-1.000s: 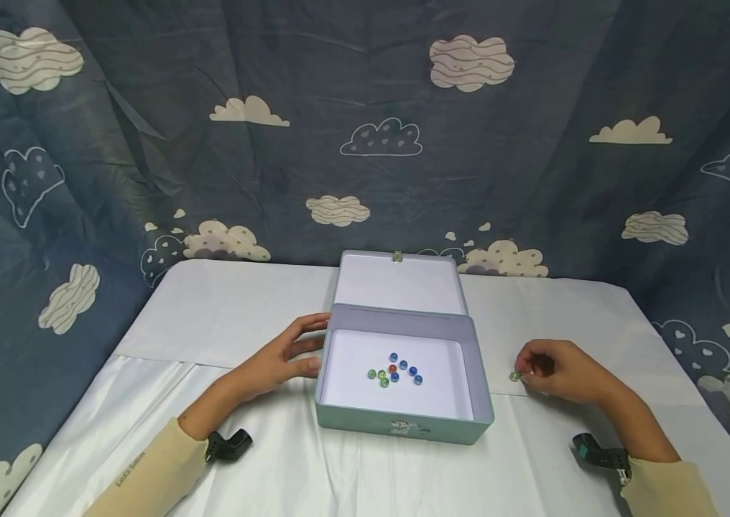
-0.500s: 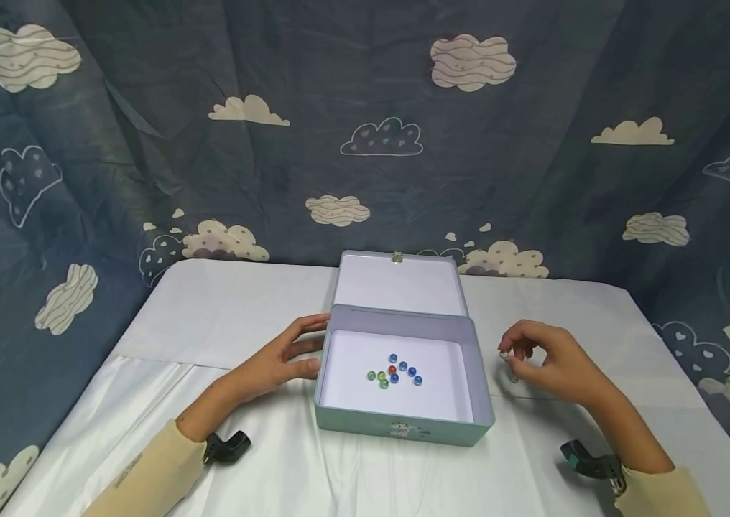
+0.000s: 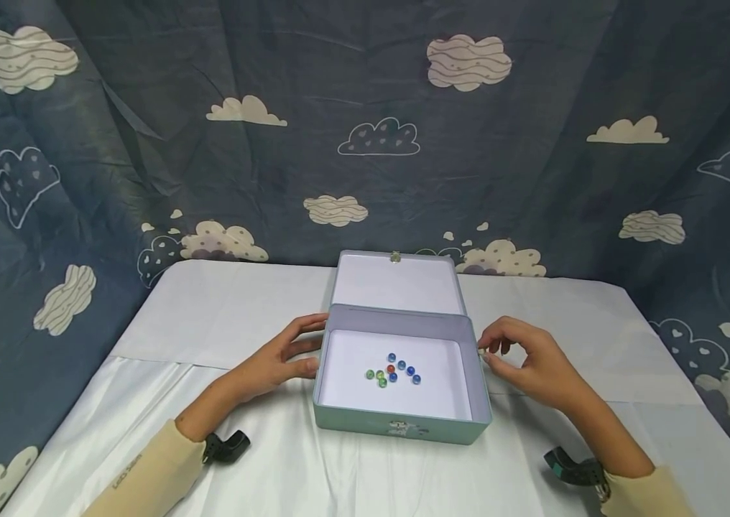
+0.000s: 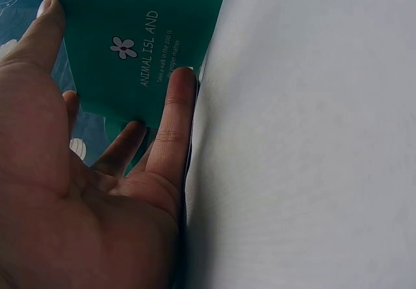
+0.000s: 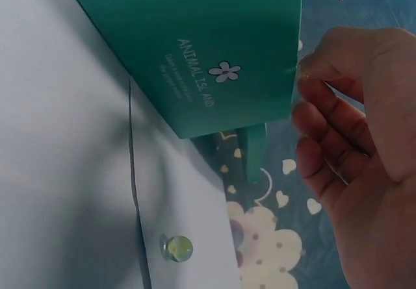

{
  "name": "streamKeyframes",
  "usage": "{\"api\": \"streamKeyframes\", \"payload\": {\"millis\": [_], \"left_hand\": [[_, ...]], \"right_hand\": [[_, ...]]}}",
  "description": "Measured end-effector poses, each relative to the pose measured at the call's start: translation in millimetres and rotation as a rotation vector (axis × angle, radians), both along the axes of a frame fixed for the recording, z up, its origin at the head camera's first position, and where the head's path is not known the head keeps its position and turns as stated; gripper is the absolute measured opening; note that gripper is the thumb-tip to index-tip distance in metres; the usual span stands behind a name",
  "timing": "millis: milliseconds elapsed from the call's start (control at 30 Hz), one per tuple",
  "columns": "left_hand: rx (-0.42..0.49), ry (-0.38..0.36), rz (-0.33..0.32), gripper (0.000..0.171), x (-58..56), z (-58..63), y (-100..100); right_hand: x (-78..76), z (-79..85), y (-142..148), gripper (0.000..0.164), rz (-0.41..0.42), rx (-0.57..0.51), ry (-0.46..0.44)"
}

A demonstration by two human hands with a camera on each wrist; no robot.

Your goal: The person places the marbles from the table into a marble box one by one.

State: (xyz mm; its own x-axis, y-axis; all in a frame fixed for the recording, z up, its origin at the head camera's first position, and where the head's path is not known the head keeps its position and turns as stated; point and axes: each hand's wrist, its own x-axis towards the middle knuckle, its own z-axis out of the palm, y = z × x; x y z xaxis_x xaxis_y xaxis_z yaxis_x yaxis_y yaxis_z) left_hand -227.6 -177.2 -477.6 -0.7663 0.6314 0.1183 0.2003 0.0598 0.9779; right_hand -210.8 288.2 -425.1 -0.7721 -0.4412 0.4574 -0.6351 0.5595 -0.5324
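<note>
A green tin box [image 3: 404, 429] stands with its lid [image 3: 397, 283] laid open at the back. Several blue marbles [image 3: 402, 365], a red marble [image 3: 391, 369] and three green marbles [image 3: 382, 383] lie on its white floor. My left hand [image 3: 268, 366] rests its spread, fairly straight fingers against the box's left wall [image 4: 130, 49]. At the right rim, my right hand [image 3: 533, 359] pinches a small pale-green marble [image 3: 483, 354] between thumb and index finger, mostly hidden by the fingertips. In the right wrist view, another green marble [image 5: 179, 249] sits on the cloth.
White cloth [image 3: 210, 309] covers the table, with a fold line running across it. Behind hangs a dark blue curtain [image 3: 313, 172] with cloud prints. Each wrist wears a black camera strap, such as the right camera [image 3: 572, 467].
My right hand has lifted a marble from the cloth and carried it left to the box's right rim. My left hand stays against the box.
</note>
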Motion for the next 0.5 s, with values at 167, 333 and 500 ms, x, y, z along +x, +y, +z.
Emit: {"api": "streamKeyframes", "payload": {"millis": [167, 333, 500], "left_hand": [[0.0, 0.003, 0.002, 0.076, -0.7, 0.1, -0.8], [0.006, 0.005, 0.001, 0.076, -0.9, -1.1, -1.0], [0.0, 0.004, 0.007, 0.077, 0.1, -0.6, 0.0]], "right_hand": [[0.3, -0.9, -4.2, 0.036, 0.009, -0.018, 0.027], [0.6, 0.0, -7.2, 0.036, 0.012, -0.03, 0.006], [2.4, 0.3, -7.1, 0.035, 0.001, -0.036, -0.042]]}}
